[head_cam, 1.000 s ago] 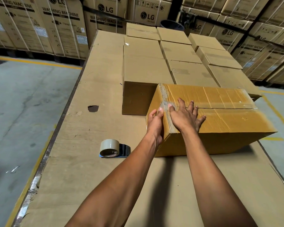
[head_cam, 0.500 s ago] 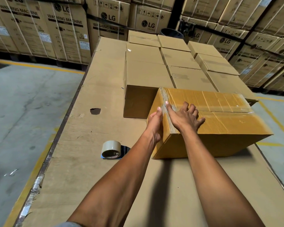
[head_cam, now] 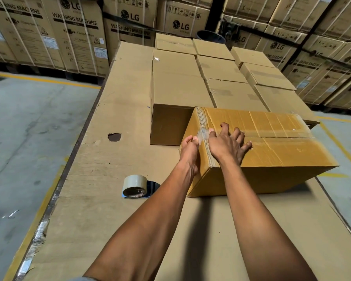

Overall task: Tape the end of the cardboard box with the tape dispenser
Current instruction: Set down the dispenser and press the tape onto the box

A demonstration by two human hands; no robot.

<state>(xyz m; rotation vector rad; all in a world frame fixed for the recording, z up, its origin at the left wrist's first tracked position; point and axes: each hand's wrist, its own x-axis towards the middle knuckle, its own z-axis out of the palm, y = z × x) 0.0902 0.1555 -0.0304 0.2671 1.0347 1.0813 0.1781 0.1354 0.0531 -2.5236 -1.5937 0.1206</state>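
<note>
A yellowish cardboard box (head_cam: 272, 157) lies on its side on the cardboard-covered table (head_cam: 101, 199), its near-left end facing me. A strip of clear tape (head_cam: 203, 133) crosses the upper edge of that end. My left hand (head_cam: 189, 153) presses against the end face, thumb on the tape. Fingers spread, my right hand (head_cam: 227, 146) lies flat on the box's top, its thumb at the tape on the edge. The tape dispenser (head_cam: 138, 186), a beige roll on a dark blue holder, lies on the table left of my left forearm, untouched.
Several closed brown boxes (head_cam: 178, 86) stand in rows just behind the yellow box. Stacks of large LG washing machine cartons (head_cam: 73, 31) line the back and right. Left of the table edge is concrete floor (head_cam: 22, 128) with yellow lines. A small hole (head_cam: 114, 136) marks the table covering.
Both hands stay at the box's end edge. My right hand's fingers have spread wider over the top, and my left thumb has shifted slightly on the tape. The view has drifted a little.
</note>
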